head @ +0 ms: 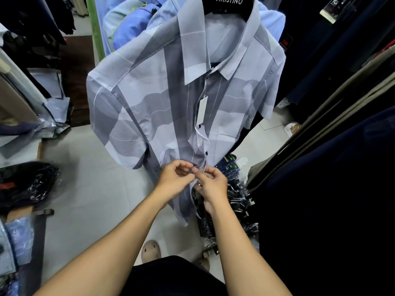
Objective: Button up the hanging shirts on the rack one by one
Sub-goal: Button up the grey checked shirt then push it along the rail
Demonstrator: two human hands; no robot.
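A grey and pale-blue short-sleeved shirt (149, 107) hangs in front of me on a black hanger (228, 4). A white tag (202, 111) dangles on its front placket. Two dark buttons (206, 153) show fastened above my hands. My left hand (174, 181) pinches the left edge of the placket low on the shirt. My right hand (210, 183) pinches the right edge against it, fingertips meeting those of the left. The button between the fingers is hidden.
Dark garments (331, 189) hang close on the right. Blue shirts (132, 24) hang behind the grey one. Plastic-wrapped dark clothes (233, 201) lie stacked on the pale tiled floor (89, 189) below; more bagged clothing (27, 182) sits at left.
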